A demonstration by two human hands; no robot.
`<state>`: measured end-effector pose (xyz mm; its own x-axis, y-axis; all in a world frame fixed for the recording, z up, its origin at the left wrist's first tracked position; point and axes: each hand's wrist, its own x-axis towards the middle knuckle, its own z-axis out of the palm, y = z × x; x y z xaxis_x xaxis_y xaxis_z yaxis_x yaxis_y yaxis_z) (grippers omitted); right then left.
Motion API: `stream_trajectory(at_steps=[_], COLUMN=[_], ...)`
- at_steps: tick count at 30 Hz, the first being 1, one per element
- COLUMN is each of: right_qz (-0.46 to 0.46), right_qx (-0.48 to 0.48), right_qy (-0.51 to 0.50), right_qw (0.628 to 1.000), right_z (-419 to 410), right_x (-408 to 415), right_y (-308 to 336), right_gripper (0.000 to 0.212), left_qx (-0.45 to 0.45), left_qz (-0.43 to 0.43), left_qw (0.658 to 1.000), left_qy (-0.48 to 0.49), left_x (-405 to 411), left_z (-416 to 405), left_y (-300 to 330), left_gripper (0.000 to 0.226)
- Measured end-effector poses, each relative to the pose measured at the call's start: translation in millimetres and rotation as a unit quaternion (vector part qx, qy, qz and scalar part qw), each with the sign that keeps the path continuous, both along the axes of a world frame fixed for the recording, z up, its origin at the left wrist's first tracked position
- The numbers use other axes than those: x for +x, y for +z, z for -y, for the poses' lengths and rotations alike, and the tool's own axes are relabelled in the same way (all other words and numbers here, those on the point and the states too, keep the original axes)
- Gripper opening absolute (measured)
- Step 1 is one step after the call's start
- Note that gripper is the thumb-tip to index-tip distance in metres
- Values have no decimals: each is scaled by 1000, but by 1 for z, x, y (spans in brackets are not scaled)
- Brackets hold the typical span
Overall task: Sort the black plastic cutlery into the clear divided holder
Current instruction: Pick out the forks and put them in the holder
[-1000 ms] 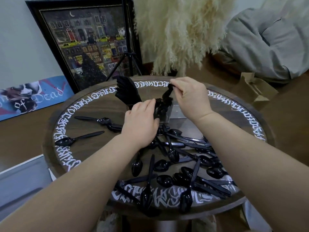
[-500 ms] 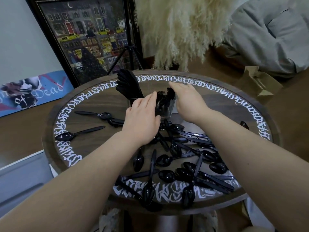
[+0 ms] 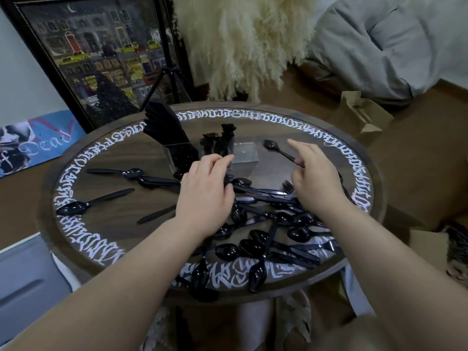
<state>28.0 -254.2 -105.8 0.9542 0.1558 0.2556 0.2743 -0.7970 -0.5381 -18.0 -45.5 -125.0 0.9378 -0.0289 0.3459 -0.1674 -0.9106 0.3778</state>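
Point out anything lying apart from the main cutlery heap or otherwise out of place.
One spoon lies alone beyond the right hand, beside the clear holder. Three more pieces sit left of the left hand, the outermost a spoon. Nothing looks broken.

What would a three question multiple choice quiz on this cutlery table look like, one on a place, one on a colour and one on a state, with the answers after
1. Where does the clear divided holder stand?
A. On the far half of the round table
B. On the floor
C. On the cardboard box

2. What colour is the lettering round the table's rim?
A. Red
B. White
C. Yellow

3. What is in the holder's rightmost compartment?
A. It is packed with knives
B. It shows no cutlery
C. It is packed with spoons

Answers:
1 A, it sits on the tabletop beyond the left hand and right hand.
2 B, the script rings the rim in white.
3 B, its clear walls show nothing black inside, unlike the filled sections to its left.
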Motion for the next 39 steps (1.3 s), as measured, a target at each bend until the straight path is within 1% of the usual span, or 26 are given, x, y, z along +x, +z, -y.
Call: stream_trajectory(at_steps=[2,4,8,12,14,16,18,20,21,23,25,30,33,36,39], right_qz=[-23,-47,-100,-155,-172,-182,-192,-208,-217,-228,-229,-233,-227,-201,-159], right_qx=[6,4,-34,-72,-89,-91,-91,-103,-106,-95,-83,-40,-4,21,41], right_qy=[-32,-50,-83,-140,-138,-126,-113,-96,-90,-89,-91,-98,-107,-119,-130], right_qw=[999,998,991,975,971,971,971,968,966,965,966,967,968,972,978], right_z=[18,34,62,86,92,93,90,86,84,83,83,82,81,80,79], right_x=[-10,-18,-23,-21,-20,-19,-16,-12,-10,-8,-6,-5,-7,-8,-9], right_y=[-8,-17,-32,-37,-37,-39,-44,-52,-55,-59,-61,-58,-53,-45,-35], right_gripper=[54,51,39,19,10,11,17,21,19,12,9,17,17,13,15], left_qx=[13,38,82,100,105,110,120,146,161,178,183,200,207,186,143], left_qz=[-17,-60,-123,-140,-142,-148,-161,-183,-194,-208,-215,-224,-232,-217,-165], left_qw=[1000,996,986,981,978,976,971,962,958,954,955,953,950,958,976], left_qy=[-23,-45,-76,-95,-106,-119,-130,-139,-140,-123,-94,-47,-29,-13,-20], left_x=[-4,-7,-8,1,8,16,22,28,30,33,35,38,39,39,37], left_z=[13,26,47,67,78,91,103,111,113,111,104,91,90,89,88], left_y=[-6,-13,-28,-34,-34,-35,-37,-40,-41,-42,-44,-42,-41,-41,-36], left_gripper=[50,49,46,42,41,43,45,47,48,49,50,49,47,45,43])
